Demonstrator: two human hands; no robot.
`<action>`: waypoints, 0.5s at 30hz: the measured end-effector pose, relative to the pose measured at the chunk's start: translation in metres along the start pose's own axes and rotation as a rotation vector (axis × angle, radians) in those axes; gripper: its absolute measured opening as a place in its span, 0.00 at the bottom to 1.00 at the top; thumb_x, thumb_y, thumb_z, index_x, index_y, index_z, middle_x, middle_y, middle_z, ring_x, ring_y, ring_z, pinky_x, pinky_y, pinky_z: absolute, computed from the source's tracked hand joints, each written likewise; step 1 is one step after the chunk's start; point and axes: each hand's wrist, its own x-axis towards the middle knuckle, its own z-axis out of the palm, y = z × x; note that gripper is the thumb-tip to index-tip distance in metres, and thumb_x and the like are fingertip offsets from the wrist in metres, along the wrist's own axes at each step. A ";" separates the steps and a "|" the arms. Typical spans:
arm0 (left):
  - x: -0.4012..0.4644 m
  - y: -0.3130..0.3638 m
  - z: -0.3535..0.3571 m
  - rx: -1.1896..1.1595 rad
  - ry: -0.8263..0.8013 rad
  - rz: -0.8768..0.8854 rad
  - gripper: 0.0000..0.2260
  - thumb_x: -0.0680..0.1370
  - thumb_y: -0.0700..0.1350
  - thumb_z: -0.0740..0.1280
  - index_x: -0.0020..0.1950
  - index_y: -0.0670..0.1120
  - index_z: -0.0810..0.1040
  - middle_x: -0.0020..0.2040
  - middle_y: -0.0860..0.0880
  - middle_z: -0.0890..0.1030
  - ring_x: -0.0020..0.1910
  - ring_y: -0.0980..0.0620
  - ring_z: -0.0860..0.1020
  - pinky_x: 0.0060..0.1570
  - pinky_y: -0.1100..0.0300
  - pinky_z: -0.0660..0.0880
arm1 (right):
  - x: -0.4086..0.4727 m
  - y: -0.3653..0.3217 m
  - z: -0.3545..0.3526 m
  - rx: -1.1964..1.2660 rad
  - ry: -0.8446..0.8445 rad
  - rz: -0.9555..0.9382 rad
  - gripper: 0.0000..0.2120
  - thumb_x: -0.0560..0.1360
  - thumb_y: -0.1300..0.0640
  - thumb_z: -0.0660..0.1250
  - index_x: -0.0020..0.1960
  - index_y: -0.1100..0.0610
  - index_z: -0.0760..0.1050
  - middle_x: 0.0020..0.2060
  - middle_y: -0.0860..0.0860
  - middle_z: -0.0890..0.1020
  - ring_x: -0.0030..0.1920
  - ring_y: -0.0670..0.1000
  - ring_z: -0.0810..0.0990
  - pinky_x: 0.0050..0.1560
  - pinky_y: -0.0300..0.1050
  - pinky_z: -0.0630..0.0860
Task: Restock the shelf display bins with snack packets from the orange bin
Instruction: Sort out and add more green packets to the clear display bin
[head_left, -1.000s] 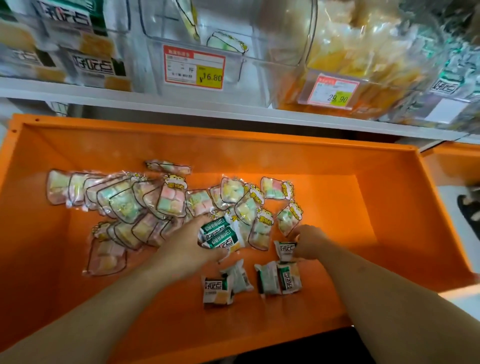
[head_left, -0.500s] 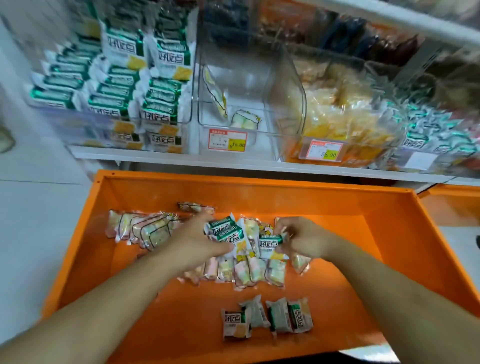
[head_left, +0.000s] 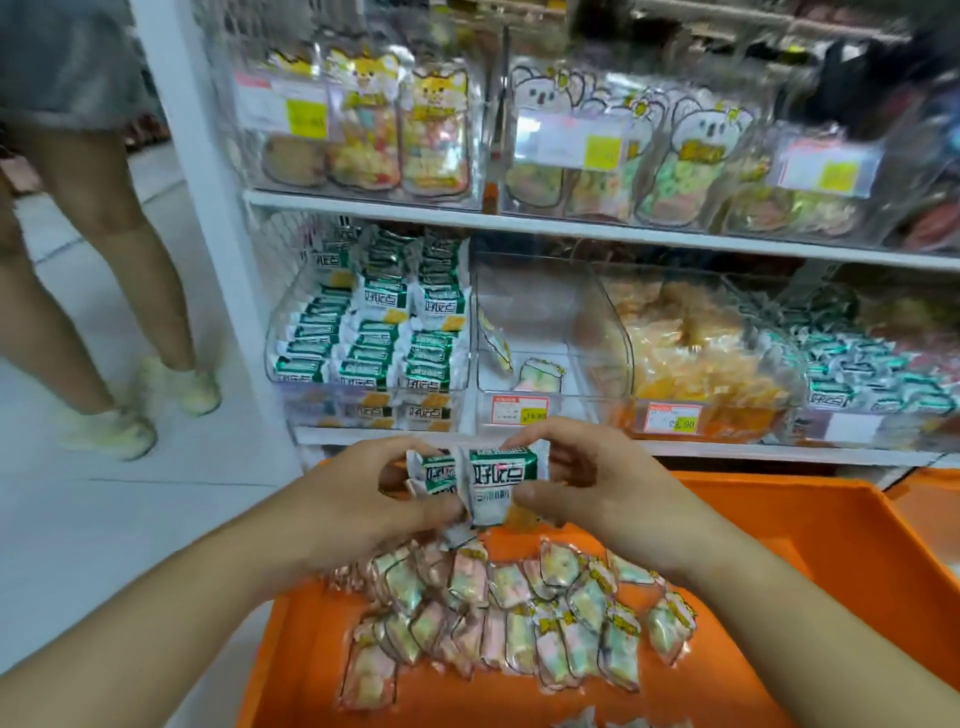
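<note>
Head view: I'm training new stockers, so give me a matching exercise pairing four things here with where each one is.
Things:
1. green-and-white snack packets
2. pastel marshmallow packets in clear wrap
3. lone pastel packet
4. yellow snack pile

Places:
A. loose on the floor of the orange plastic bin
B. in the clear bin with the 29.90 tag
C. held between the left hand and right hand
D. in the nearly empty clear bin

Pairs: 1-C, 2-A, 3-D, 4-B
</note>
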 end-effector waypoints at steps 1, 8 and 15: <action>-0.002 0.000 -0.002 -0.028 0.025 0.008 0.20 0.73 0.57 0.78 0.63 0.59 0.81 0.55 0.59 0.87 0.50 0.62 0.84 0.49 0.60 0.76 | 0.003 -0.001 0.003 0.006 0.021 -0.005 0.12 0.79 0.51 0.75 0.60 0.40 0.80 0.46 0.70 0.73 0.40 0.66 0.74 0.44 0.65 0.75; -0.003 -0.003 -0.012 -0.208 0.101 0.027 0.24 0.71 0.65 0.76 0.64 0.58 0.80 0.56 0.52 0.88 0.51 0.42 0.85 0.51 0.50 0.77 | 0.017 -0.010 0.005 -0.003 0.092 0.009 0.12 0.77 0.47 0.75 0.58 0.36 0.79 0.35 0.55 0.73 0.39 0.58 0.77 0.43 0.48 0.71; -0.001 0.003 -0.017 -0.235 0.180 0.026 0.23 0.72 0.66 0.72 0.61 0.55 0.82 0.51 0.49 0.88 0.40 0.47 0.79 0.44 0.55 0.75 | 0.024 -0.009 0.005 0.064 0.060 -0.011 0.13 0.75 0.52 0.78 0.57 0.41 0.81 0.39 0.60 0.65 0.41 0.55 0.71 0.48 0.56 0.73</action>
